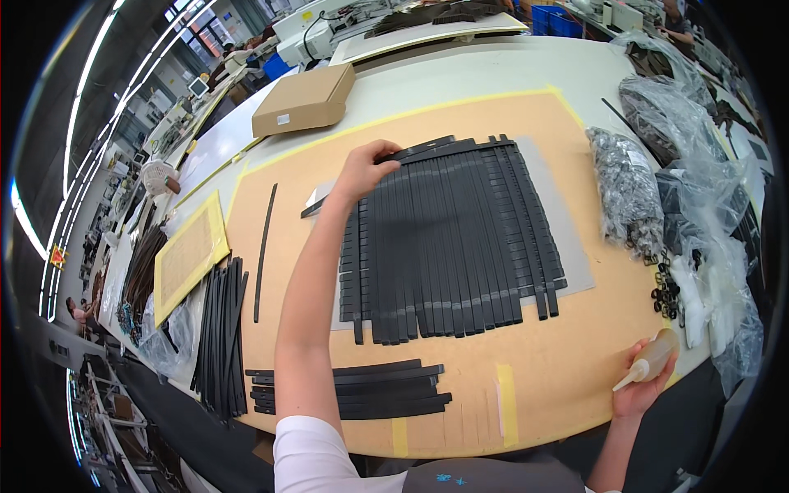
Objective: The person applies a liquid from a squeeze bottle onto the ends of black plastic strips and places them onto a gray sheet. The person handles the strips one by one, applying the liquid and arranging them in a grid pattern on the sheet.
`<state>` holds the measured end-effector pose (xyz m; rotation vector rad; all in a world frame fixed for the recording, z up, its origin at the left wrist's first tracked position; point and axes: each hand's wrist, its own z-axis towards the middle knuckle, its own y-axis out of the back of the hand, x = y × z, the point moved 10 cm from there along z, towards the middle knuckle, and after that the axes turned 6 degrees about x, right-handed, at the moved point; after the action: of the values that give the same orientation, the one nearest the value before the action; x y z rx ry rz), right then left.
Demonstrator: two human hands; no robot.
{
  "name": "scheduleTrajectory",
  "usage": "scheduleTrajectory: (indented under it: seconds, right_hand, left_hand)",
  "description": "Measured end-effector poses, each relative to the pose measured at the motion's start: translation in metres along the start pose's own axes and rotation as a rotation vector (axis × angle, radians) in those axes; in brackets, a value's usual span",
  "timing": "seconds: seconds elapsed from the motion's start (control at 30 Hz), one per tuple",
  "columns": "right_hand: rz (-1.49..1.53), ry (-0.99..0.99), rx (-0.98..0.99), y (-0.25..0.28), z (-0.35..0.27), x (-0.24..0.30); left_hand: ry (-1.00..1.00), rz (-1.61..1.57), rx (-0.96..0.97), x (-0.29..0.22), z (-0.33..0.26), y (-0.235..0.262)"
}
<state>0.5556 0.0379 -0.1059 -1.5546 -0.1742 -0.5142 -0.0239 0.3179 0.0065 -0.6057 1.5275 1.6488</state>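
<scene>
A panel of black flat strips [444, 246], laid side by side and woven with cross strips at its edges, lies on a grey sheet [569, 246]. At the panel's far left corner my left hand [362, 172] pinches a black strip [431, 149] that runs along the far edge. The strip's other end reaches out past my wrist on the left. My right hand [631, 398], off at the near right of the table, is wrapped round a squeeze bottle [657, 353] with amber-coloured contents. Its pale nozzle points down and left, well apart from the panel.
Near me lies a row of loose black strips [386, 403]; a bundle of strips [219, 341] and a yellow-edged board [193, 259] are at left. A cardboard box [306, 100] sits far left. Plastic bags [629, 185] and small black fittings [664, 294] line the right.
</scene>
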Motion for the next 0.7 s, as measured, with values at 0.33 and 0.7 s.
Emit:
scheduleTrajectory:
  seconds: [0.33,0.7]
  right_hand:
    - [0.143,-0.242,0.228,-0.003,-0.002,-0.009]
    - [0.241,-0.264,0.246,-0.001,-0.007,-0.015]
  left_hand:
    - [-0.030,-0.029,0.030,-0.008,0.067,-0.083]
    - [-0.067,0.129,0.038,-0.004,0.092,-0.105]
